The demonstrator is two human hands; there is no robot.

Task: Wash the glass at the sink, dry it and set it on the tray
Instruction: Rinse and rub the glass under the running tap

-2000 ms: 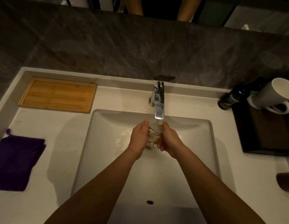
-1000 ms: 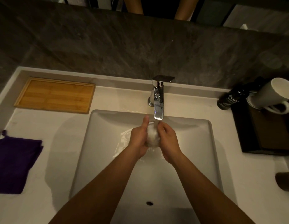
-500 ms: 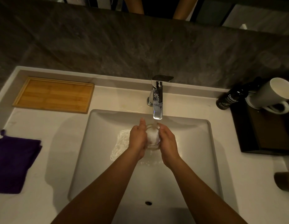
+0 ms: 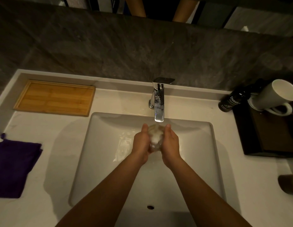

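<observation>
A clear glass [image 4: 156, 137] is held over the white sink basin [image 4: 109, 161], right under the chrome tap [image 4: 159, 102], with water running into it and foaming white inside. My left hand [image 4: 141, 145] cups its left side and my right hand [image 4: 170, 144] cups its right side. Both palms hide most of the glass wall. A bamboo tray [image 4: 54, 97] lies on the counter at the back left, bare. A purple cloth [image 4: 13, 166] lies on the counter at the left edge.
A dark soap bottle [image 4: 231, 101] and a white mug [image 4: 275, 95] stand at the back right, the mug on a dark tray [image 4: 265, 138]. A dark object [image 4: 288, 184] sits at the right edge. A dark stone wall backs the counter.
The glass stays under the running tap between both hands. My hands have shifted slightly around it and the water inside foams more; splashes spread on the basin to the left.
</observation>
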